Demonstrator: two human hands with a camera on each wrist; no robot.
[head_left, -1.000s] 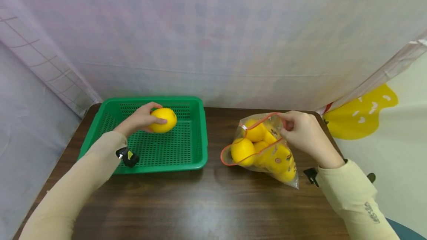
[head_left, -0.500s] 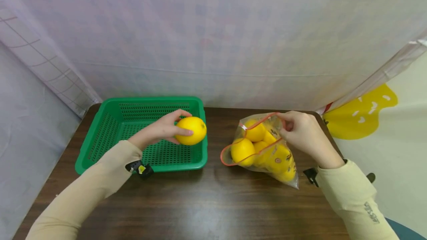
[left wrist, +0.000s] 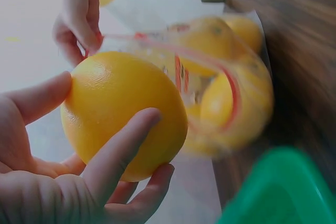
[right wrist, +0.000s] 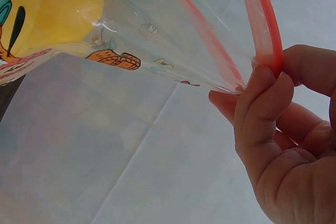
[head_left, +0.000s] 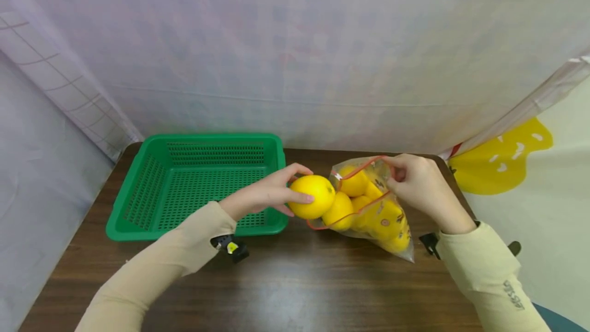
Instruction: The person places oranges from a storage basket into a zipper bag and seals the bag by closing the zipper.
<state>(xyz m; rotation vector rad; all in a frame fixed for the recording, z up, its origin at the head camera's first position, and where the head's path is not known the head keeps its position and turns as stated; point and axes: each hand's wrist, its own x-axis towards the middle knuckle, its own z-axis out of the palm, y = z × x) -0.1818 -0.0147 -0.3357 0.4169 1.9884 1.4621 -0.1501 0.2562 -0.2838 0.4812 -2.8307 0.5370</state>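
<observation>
My left hand (head_left: pixel 272 192) grips a yellow-orange orange (head_left: pixel 317 193), thumb and fingers spread around its sides. In the head view this orange overlaps the mouth of a clear zip bag (head_left: pixel 406 254) with a red rim and cartoon prints. Several more oranges (head_left: pixel 355 181) fill the bag, which lies tilted on the table with its mouth facing left. With thumb and fingertips, my right hand (head_left: pixel 417 181) pinches the rim's upper right corner. Up close in the right wrist view, the red zip strip (right wrist: pixel 265 22) runs into those pinching fingers.
A green slotted plastic basket (head_left: pixel 282 168) stands at the left back of the brown wooden table (head_left: pixel 286 281). Behind the table hangs a pale checked curtain (head_left: pixel 286 55). On the right wall is a yellow decoration (head_left: pixel 502 163).
My left hand has carried the orange rightward from above the basket to the bag's mouth. My right hand and the bag have stayed in place.
</observation>
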